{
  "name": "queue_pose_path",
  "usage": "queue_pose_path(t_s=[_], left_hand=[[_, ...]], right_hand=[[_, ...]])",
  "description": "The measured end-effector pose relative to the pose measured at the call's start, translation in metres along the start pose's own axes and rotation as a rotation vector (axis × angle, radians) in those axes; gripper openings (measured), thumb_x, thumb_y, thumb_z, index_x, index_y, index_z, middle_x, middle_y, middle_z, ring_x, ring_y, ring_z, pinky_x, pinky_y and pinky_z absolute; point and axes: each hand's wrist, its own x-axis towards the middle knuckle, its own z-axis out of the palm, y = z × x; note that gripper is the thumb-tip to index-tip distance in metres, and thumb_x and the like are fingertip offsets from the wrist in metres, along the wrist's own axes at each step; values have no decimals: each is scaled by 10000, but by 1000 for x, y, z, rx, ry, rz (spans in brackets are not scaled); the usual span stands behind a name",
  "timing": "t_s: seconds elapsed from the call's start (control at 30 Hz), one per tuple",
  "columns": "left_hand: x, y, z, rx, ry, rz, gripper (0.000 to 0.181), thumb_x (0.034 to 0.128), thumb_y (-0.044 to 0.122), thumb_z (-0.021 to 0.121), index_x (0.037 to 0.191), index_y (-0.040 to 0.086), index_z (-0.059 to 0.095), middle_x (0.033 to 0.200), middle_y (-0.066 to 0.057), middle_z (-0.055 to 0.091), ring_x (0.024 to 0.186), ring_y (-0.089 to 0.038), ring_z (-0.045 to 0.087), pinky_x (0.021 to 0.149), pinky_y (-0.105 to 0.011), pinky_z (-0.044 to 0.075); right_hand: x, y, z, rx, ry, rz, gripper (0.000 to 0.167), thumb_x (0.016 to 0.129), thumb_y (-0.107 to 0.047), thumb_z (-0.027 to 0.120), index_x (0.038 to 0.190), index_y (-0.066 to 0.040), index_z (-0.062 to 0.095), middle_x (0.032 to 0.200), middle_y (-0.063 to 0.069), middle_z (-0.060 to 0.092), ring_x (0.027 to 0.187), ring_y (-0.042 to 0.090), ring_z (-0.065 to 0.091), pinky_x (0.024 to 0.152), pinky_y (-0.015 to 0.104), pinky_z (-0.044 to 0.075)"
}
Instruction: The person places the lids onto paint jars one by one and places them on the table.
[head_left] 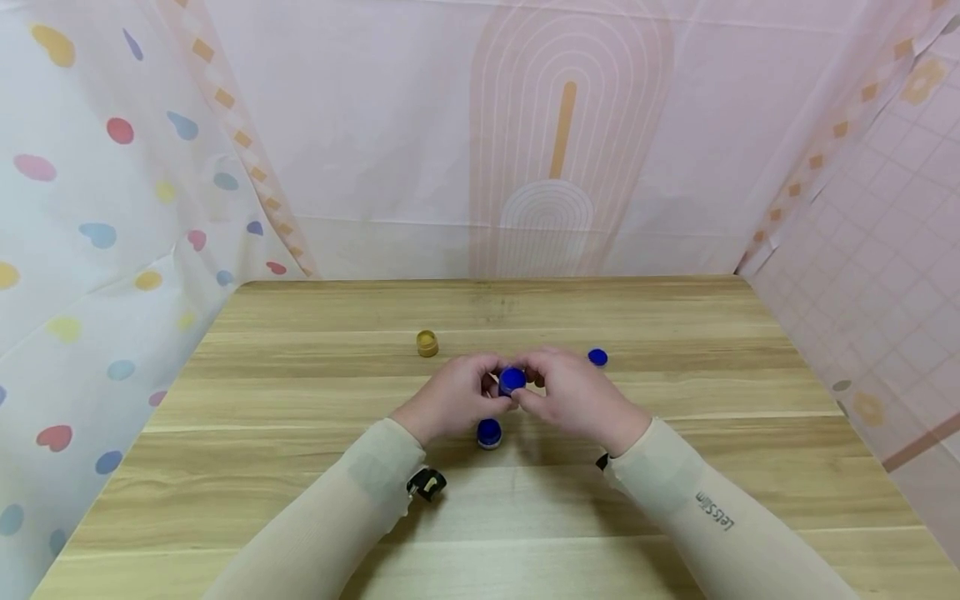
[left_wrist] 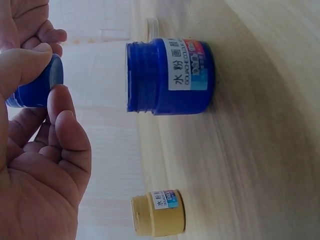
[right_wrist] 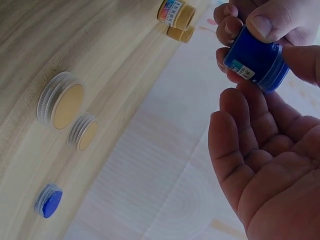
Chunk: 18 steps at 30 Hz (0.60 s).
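While a blue jar (head_left: 512, 381) is held above the table (head_left: 675, 325), the left hand (head_left: 461, 396) curls its fingers round the body and the right hand (head_left: 573, 392) pinches near the rim. Closer to the person stands another blue jar (head_left: 489, 437); beyond the hands, a yellow jar (head_left: 427, 344) stands left, a blue lid (head_left: 597, 357) right.

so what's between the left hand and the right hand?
A small, round, plastic-looking blue jar, held up between the left hand and right hand. Head view shows it.
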Motion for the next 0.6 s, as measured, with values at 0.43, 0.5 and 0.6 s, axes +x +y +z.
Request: queue_pose_path(t_s=[0.43, 0.5, 0.6], left_hand=[[-1, -1, 2, 0, 12, 12, 179, 948, 232, 794, 1091, 168, 708, 862, 40, 675, 780, -111, 625, 693, -267, 524], [-1, -1, 2, 2, 14, 10, 178, 943, 230, 798, 1083, 164, 709, 855, 41, 675, 777, -110, 624, 694, -266, 520], [-2, 0, 2, 3, 14, 9, 197, 936, 221, 803, 1093, 145, 711, 857, 34, 682, 780, -107, 626, 699, -265, 522]], right_hand=[[-2, 1, 0, 0, -6, 11, 399, 975, -271, 770, 1306, -65, 685, 1133, 59, 723, 1042, 268, 683, 867, 384, 568], [-2, 1, -1, -1, -4, -2, 363, 976, -237, 761, 1290, -68, 694, 1144, 55, 722, 1038, 266, 681, 864, 376, 567], [-1, 1, -1, -1, -3, -12, 318, 975, -200, 751, 1263, -73, 707, 1134, 36, 716, 1015, 254, 668, 858, 354, 554]])
